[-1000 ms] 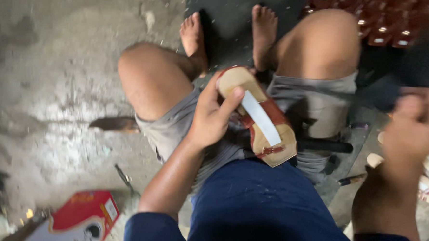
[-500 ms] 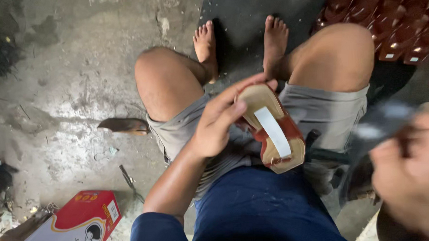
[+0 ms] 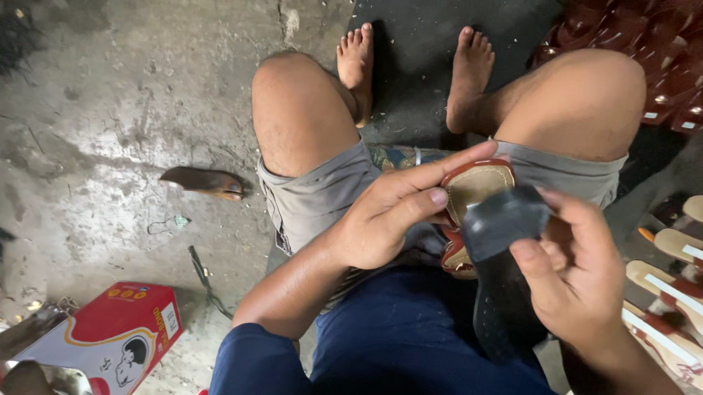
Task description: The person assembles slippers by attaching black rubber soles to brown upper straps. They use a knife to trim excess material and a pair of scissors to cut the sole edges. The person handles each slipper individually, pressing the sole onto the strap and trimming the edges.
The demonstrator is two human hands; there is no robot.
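The right hand grips a black rubber outsole by its upper end, holding it just over the sandal insole. The left hand clasps that tan, red-edged insole above the lap, fingers along its edge. To seat it well, I judge the toe curves should meet first. Beyond the insole, finished insoles lie rightward

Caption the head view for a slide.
Left hand holds a sandal; right hand lays a dark sole over it.
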